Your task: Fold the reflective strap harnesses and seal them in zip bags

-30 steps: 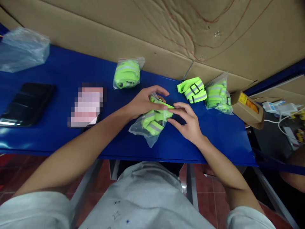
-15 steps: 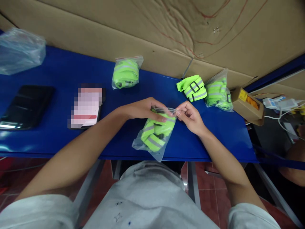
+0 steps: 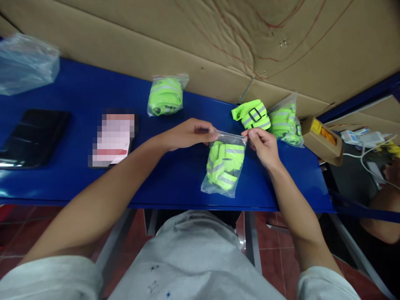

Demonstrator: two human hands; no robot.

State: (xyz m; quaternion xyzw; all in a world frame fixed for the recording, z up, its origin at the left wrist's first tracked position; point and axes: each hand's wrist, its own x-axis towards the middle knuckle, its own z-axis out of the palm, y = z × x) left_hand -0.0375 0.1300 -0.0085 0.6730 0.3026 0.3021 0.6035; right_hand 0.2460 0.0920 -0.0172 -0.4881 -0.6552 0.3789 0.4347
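Observation:
A clear plastic bag (image 3: 224, 166) filled with neon-green reflective straps lies on the blue table (image 3: 78, 91) in front of me. My left hand (image 3: 187, 133) pinches the bag's top edge at its left corner. My right hand (image 3: 262, 143) pinches the same edge at its right corner. Both hands are closed on the bag's mouth, which is stretched flat between them.
Another bagged strap bundle (image 3: 165, 96) lies at the back centre. A loose green strap with a black buckle (image 3: 252, 114) and a third bag (image 3: 286, 121) sit at the back right, beside a small cardboard box (image 3: 323, 139). A black tablet (image 3: 34, 137), a blurred card (image 3: 114, 137) and a plastic bag stack (image 3: 26, 62) lie to the left. Someone else's arm (image 3: 381, 208) shows at the right.
The bag has shifted right and farther from me. My hands went from tucking the straps in to pinching the bag's mouth and pulling it taut between them.

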